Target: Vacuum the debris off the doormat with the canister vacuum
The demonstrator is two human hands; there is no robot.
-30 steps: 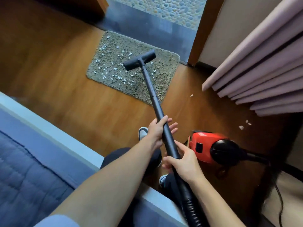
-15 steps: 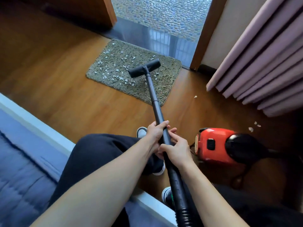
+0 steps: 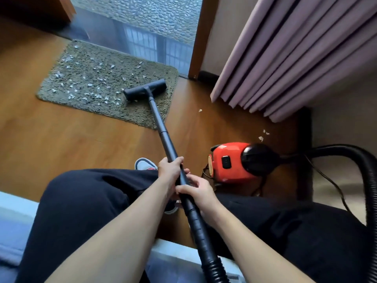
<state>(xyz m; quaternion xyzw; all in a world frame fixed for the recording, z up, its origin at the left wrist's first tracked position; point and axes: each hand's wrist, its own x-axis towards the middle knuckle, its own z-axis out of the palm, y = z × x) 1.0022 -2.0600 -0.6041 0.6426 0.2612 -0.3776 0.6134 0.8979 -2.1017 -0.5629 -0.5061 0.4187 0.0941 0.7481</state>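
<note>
A grey-green doormat (image 3: 98, 80) lies on the wooden floor by the doorway, strewn with several white scraps of debris (image 3: 89, 84), mostly on its left and middle. The black vacuum wand (image 3: 161, 127) runs from my hands to the floor nozzle (image 3: 145, 89), which rests on the mat's right part. My left hand (image 3: 170, 170) grips the wand higher up. My right hand (image 3: 196, 192) grips it just below, close against the left. The red and black canister vacuum (image 3: 238, 161) stands on the floor to the right, its black hose (image 3: 365, 180) looping round.
Pink curtains (image 3: 295, 58) hang at the right. A few white scraps (image 3: 263, 135) lie on the floor near them. My dark-trousered legs and a grey shoe (image 3: 143, 163) are below the hands. A blue-grey bed edge (image 3: 12, 211) sits at the lower left. A power cord (image 3: 330, 180) trails by the canister.
The nozzle has come down from above the mat and moved to its right part. My hands have closed up together on the wand. The view has shifted as I leaned forward.
</note>
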